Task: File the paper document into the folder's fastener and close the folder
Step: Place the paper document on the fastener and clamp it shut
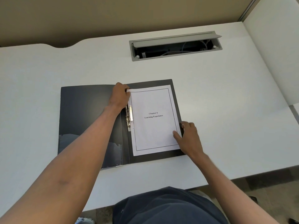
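A black folder [84,117] lies open flat on the white desk. A white printed paper document [153,126], titled "Chapter 6 Learning Experience", rests on the folder's right half. The metal fastener [129,117] runs along the spine, at the paper's left edge. My left hand [120,96] is at the paper's top left corner, fingers curled on that corner just above the fastener. My right hand [187,136] holds the paper's right edge near its lower part, thumb on the sheet and fingers at the folder's edge.
An open grey cable tray [176,46] with wires inside is set into the white desk [226,94] behind the folder. A partition wall stands at the right. The desk's front edge runs close to my body.
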{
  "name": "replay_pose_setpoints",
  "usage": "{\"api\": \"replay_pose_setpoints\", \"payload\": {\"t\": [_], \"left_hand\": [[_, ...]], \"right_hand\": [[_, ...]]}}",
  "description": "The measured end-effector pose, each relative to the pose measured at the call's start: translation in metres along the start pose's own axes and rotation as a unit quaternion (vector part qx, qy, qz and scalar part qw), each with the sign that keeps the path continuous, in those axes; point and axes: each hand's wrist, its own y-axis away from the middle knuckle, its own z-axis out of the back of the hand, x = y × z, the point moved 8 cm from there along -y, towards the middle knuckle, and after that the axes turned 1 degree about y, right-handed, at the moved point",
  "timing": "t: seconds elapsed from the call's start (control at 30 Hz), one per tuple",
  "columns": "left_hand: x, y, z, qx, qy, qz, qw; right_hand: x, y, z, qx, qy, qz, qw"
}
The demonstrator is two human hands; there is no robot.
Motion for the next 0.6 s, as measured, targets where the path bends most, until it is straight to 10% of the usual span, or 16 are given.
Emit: {"api": "replay_pose_setpoints", "payload": {"t": [0.6], "left_hand": [[0.005,0.004,0.002,-0.005,0.027,0.022,0.999]], "right_hand": [[0.03,-0.051,-0.01,0.049,0.022,0.057,0.997]]}}
